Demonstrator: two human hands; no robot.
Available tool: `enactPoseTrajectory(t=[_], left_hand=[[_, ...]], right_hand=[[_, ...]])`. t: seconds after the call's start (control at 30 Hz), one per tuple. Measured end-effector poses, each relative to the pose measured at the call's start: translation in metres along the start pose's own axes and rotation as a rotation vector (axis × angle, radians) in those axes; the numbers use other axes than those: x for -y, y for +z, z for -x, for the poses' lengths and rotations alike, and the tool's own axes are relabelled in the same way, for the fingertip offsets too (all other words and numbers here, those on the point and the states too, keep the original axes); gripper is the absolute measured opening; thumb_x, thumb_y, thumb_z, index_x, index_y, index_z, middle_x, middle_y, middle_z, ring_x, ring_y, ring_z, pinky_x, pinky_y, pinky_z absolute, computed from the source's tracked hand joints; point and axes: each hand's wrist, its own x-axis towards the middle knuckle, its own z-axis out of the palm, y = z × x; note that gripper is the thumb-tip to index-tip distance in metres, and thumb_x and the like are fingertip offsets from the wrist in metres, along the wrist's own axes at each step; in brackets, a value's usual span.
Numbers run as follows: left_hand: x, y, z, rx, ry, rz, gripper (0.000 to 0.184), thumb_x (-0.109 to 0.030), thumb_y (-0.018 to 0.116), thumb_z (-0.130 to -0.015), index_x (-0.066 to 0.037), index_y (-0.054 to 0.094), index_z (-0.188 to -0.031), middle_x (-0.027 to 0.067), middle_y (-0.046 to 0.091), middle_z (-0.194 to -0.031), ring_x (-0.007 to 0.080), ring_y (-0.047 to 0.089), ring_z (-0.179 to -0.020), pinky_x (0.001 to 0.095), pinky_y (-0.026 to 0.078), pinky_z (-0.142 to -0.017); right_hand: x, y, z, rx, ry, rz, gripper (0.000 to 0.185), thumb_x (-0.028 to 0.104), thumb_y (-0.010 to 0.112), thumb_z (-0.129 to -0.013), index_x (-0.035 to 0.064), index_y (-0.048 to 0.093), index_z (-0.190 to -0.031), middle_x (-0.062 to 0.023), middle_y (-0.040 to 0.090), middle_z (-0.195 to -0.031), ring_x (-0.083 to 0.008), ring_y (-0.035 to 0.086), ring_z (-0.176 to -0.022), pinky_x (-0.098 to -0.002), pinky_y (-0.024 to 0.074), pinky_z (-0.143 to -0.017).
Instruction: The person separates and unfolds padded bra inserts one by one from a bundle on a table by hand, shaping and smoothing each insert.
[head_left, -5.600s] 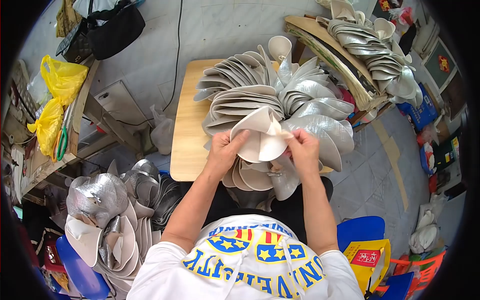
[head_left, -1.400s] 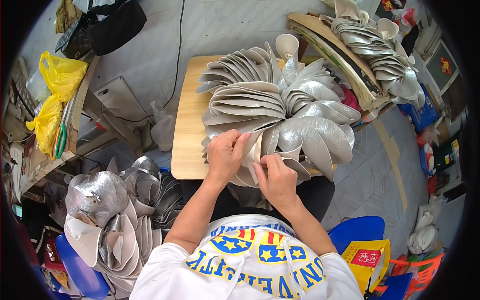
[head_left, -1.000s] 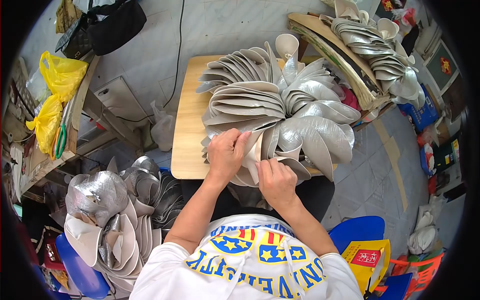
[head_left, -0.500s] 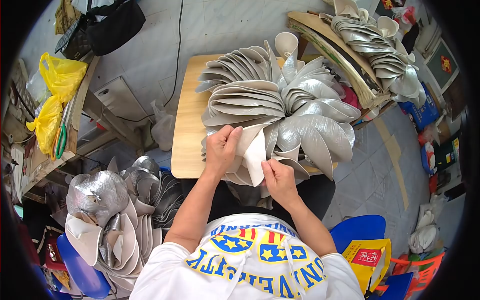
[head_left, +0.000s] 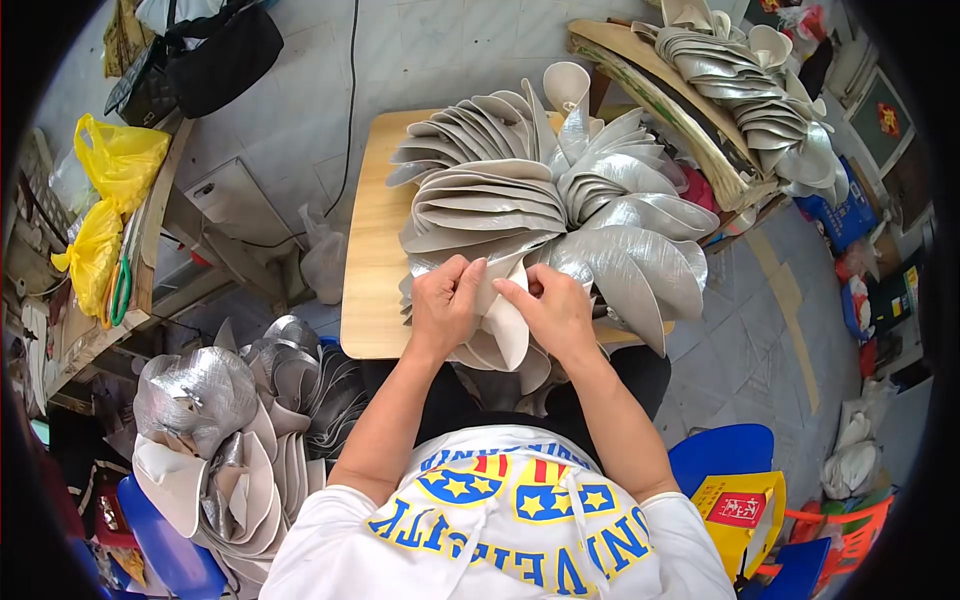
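Observation:
Between my hands is a cream-coloured curved sheet piece (head_left: 507, 325), its pointed lower end hanging down. My left hand (head_left: 446, 303) pinches its left edge between thumb and fingers. On the right side, my right hand (head_left: 553, 309) grips the piece near its upper part, thumb pointing left. Behind them a large heap of nested grey and silver curved pieces (head_left: 490, 205) covers much of the wooden tabletop (head_left: 375, 250). Silver-faced pieces (head_left: 625, 270) fan out just right of my right hand. More pale pieces lie under the held one, partly hidden.
Another pile of silver and cream pieces (head_left: 205, 450) rests at lower left, by a blue chair (head_left: 170, 540). At upper right a board (head_left: 680, 100) bears more stacked pieces. Yellow bags (head_left: 95, 245) are on the left bench. A yellow bag (head_left: 735, 515) stands at lower right.
My right hand has moved up from the piece's lower end to its upper part, nearer my left hand. The piece's tip now hangs free below. The view has shifted slightly.

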Motion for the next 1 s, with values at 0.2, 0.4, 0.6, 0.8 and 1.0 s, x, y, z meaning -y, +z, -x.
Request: enactPoseTrajectory(t=[0.2,0.4,0.6,0.8,1.0], left_hand=[[-0.006,0.001,-0.005,-0.074,0.278,-0.402,0.041,-0.031,0.070,-0.082,-0.003,0.051,-0.060,0.0115,0.049,-0.052,0.0248,0.047,-0.047,0.0381,0.035,-0.050],[-0.014,0.015,-0.012,0.093,0.217,-0.516,0.044,-0.038,0.070,-0.080,-0.004,0.052,-0.058,0.0121,0.053,-0.054,0.0301,0.053,-0.052,0.0410,0.037,-0.054],[0.017,0.007,-0.022,0.187,-0.165,0.126,0.043,-0.023,0.067,-0.088,0.000,0.052,-0.055,-0.0014,0.038,-0.048,0.0046,0.030,-0.050,0.0283,0.025,-0.042],[0.037,0.001,-0.027,0.214,-0.322,0.337,0.040,-0.024,0.068,-0.088,-0.006,0.055,-0.055,-0.0083,0.045,-0.054,0.0015,0.036,-0.052,0.0235,0.026,-0.045],[0.034,-0.004,-0.027,0.214,-0.306,0.357,0.045,-0.025,0.069,-0.088,-0.008,0.048,-0.051,-0.0098,0.038,-0.052,0.0015,0.031,-0.051,0.0248,0.021,-0.043]], right_hand=[[-0.016,0.012,-0.004,0.196,0.051,-0.326,0.041,0.037,0.065,-0.085,-0.0030,0.065,-0.077,-0.0114,0.060,-0.059,-0.0162,0.054,-0.054,-0.0349,0.0425,-0.054],[-0.026,0.019,-0.003,0.180,-0.002,-0.409,0.034,0.028,0.059,-0.091,-0.0034,0.062,-0.077,-0.0058,0.054,-0.056,-0.0099,0.048,-0.053,-0.0307,0.0399,-0.051],[-0.021,0.025,0.023,0.138,0.049,-0.671,0.030,0.021,0.057,-0.095,-0.0026,0.059,-0.077,0.0008,0.052,-0.059,-0.0055,0.044,-0.055,-0.0255,0.0368,-0.050],[-0.022,0.018,0.045,0.088,-0.078,-0.586,0.031,0.019,0.059,-0.095,0.0004,0.056,-0.070,-0.0004,0.054,-0.060,-0.0057,0.052,-0.055,-0.0236,0.0405,-0.049],[-0.025,0.010,0.029,0.214,0.061,-0.529,0.032,0.026,0.061,-0.094,-0.0004,0.061,-0.076,-0.0008,0.055,-0.060,-0.0059,0.050,-0.054,-0.0249,0.0403,-0.049]])
